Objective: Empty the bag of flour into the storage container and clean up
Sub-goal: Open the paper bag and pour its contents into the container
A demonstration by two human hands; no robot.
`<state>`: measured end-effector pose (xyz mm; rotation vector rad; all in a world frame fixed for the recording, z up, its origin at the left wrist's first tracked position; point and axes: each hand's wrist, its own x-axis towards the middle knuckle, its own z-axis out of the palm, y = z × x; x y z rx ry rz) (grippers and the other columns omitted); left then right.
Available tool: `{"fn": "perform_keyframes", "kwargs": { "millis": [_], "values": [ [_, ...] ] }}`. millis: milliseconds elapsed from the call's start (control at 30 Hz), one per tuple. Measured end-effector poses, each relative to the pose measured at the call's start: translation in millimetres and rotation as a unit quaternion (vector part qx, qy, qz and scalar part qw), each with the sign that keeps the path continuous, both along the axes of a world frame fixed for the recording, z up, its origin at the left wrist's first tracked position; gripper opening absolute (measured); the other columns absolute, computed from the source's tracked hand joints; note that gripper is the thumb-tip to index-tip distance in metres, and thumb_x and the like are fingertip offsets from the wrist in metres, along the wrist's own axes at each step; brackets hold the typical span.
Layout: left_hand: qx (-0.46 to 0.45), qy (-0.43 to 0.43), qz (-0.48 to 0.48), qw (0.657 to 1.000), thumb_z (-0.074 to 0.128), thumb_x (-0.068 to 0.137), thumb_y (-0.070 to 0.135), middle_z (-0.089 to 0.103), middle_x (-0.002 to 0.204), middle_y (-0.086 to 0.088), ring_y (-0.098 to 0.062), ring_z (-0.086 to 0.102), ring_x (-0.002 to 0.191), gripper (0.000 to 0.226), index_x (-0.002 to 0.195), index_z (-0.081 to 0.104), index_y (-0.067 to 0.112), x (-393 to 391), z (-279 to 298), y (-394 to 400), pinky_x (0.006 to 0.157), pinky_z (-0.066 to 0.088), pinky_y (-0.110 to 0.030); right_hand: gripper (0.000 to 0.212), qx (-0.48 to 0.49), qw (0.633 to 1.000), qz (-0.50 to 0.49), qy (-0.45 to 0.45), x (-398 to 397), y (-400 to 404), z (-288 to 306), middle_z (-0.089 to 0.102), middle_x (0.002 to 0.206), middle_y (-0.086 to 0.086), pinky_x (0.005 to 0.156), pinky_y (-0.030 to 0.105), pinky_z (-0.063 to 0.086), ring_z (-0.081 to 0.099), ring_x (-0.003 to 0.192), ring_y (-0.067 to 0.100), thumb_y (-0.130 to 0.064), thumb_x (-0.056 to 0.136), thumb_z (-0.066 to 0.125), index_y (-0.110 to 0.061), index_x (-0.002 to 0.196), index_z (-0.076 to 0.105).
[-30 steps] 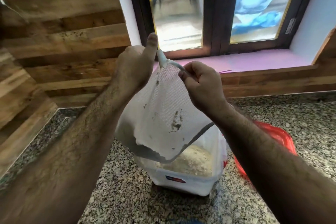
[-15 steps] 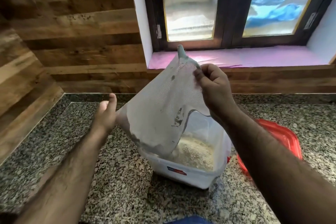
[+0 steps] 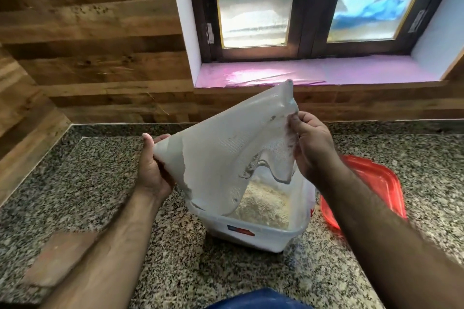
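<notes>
My left hand [image 3: 154, 170] now grips the bag's [image 3: 226, 155] lower corner — right hand [image 3: 311, 148] pinches its top — bag upended over the container [image 3: 263, 236], nearly empty.

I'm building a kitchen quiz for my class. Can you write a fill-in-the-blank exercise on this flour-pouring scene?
1. The white bag is held over the storage container by ____ hands.
2. The lid lying beside the container is ____ in colour.
3. The container stands on a speckled ____ countertop.
4. The lid lies on the container's ____ side.

Missing words: two; red; granite; right
</notes>
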<state>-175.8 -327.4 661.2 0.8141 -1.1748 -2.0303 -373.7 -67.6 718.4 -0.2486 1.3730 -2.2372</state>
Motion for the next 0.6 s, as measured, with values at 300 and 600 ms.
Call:
{"fn": "perform_keyframes", "kwargs": {
  "millis": [300,600],
  "values": [
    [-0.023,-0.029,0.09,0.995,0.06,0.099,0.066,0.063,0.075,-0.004,-0.019,0.061,0.069,0.05,0.075,0.055,0.023,-40.7,15.6,12.6,0.074,0.055,-0.036,0.021,0.102,0.984,-0.138,-0.04,6.2,21.3,-55.1,0.078,0.091,0.006,0.073,0.04,0.06,0.07,0.085,0.027,-0.028,0.113,0.055,-0.014,0.108,0.069],
    [-0.213,-0.04,0.096,0.972,0.056,0.105,0.059,0.046,0.056,0.01,-0.003,0.043,0.05,0.052,0.067,0.045,0.025,-74.6,61.8,28.2,0.049,0.039,-0.02,0.026,0.298,0.885,-0.344,0.1,2.0,8.3,-76.2,0.065,0.091,-0.001,0.077,0.044,0.055,0.064,0.09,0.027,-0.034,0.113,0.041,-0.017,0.106,0.059]
  ]
}}
